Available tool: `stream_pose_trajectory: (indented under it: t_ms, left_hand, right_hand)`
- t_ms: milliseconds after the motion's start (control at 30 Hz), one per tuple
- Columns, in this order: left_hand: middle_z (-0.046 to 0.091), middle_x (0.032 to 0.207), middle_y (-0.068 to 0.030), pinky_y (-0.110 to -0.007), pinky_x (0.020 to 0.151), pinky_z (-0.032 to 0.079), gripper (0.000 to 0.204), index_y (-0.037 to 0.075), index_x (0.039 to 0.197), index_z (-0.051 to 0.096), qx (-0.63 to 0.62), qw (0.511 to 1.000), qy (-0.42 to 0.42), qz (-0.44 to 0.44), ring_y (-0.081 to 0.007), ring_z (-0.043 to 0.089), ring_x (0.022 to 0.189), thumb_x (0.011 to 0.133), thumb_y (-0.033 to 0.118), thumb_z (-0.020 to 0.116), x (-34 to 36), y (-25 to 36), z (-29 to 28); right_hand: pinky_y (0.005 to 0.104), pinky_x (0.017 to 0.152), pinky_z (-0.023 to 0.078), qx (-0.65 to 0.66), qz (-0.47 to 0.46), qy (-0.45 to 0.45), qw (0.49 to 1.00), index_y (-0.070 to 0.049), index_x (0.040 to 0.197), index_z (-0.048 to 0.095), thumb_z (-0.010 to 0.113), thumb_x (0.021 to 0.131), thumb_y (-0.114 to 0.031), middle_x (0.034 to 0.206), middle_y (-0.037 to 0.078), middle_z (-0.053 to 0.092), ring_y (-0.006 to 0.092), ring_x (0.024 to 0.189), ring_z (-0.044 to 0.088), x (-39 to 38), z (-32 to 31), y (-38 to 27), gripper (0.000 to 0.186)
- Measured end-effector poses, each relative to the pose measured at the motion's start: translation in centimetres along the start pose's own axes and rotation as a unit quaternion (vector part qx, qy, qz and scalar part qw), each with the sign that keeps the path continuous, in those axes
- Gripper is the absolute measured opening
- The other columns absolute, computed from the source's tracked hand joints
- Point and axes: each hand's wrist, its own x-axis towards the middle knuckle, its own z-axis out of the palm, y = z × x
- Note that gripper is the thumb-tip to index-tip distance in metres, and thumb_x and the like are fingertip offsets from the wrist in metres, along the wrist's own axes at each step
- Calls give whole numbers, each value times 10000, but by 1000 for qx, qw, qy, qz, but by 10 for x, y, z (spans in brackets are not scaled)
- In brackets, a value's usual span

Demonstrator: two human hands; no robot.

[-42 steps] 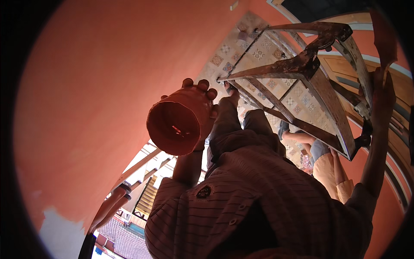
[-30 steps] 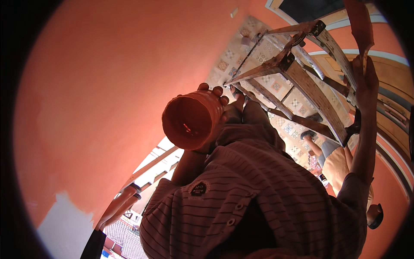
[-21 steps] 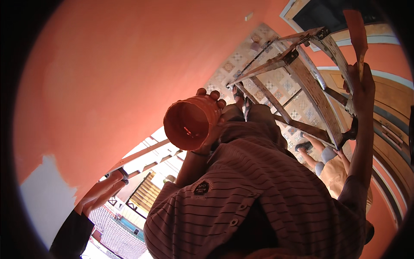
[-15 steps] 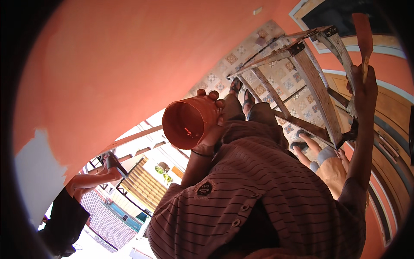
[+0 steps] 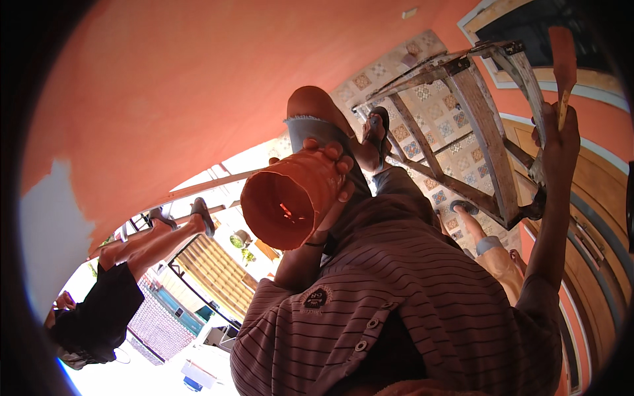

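My left hand [image 5: 335,165] is wrapped round an orange paint-coated cup [image 5: 269,204], its mouth tipped toward me and a little wet paint glinting inside. On the right, my right hand [image 5: 561,132] grips the pale handle of a flat paintbrush [image 5: 563,61], its head coated orange and pointing up. That hand is beside a rail of the worn wooden stepladder [image 5: 482,125]; whether it also touches the rail I cannot tell. One of my knees is raised behind the cup, with the sandalled foot [image 5: 376,135] near the ladder.
An orange-painted wall [image 5: 185,86] fills the left, with a pale unpainted patch [image 5: 56,218] low down. Patterned tiles [image 5: 436,105] lie below me. Another person [image 5: 99,310] in dark shorts is at the lower left; a second person [image 5: 498,264] is behind the ladder. Wooden doors [image 5: 594,198] stand right.
One of my legs has lifted and bent toward the wall. The cup has shifted slightly down and left. The person at the left has moved farther into view.
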Motion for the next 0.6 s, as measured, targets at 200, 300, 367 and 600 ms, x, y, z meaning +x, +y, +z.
stream_pose_trajectory:
  t_ms: [200,300,367,600]
  left_hand:
    - [536,1441,-214,-527,858,577,647,79,1472,547,12,999,-12,-36,-403,523,1317,1064,582,557,32,1,-3]
    - [538,1430,-203,-517,858,576,616,82,1471,530,37,998,-9,-55,-404,540,1320,1052,530,593,54,13,-1]
    - [545,1392,-184,-506,849,571,567,90,1442,529,53,996,-1,-77,-385,560,1313,1024,451,659,72,21,1]
    - [541,1392,-186,-508,888,595,573,99,1455,530,66,988,-64,-125,-368,541,1317,1030,466,643,174,42,0]
  right_hand:
    - [278,555,468,23,28,-16,999,-50,1075,572,613,1109,-314,787,35,584,103,609,579,1,-7,1,270]
    - [286,582,513,-4,49,-35,998,-48,1089,571,575,1122,-344,842,62,647,130,673,680,9,-6,-11,298]
    - [294,602,538,12,101,-43,994,-47,1090,572,565,1125,-348,871,76,670,149,715,723,18,-3,-23,303]
    - [272,522,496,60,121,-49,990,-48,1089,555,556,1132,-307,822,65,659,118,608,663,45,24,-51,263]
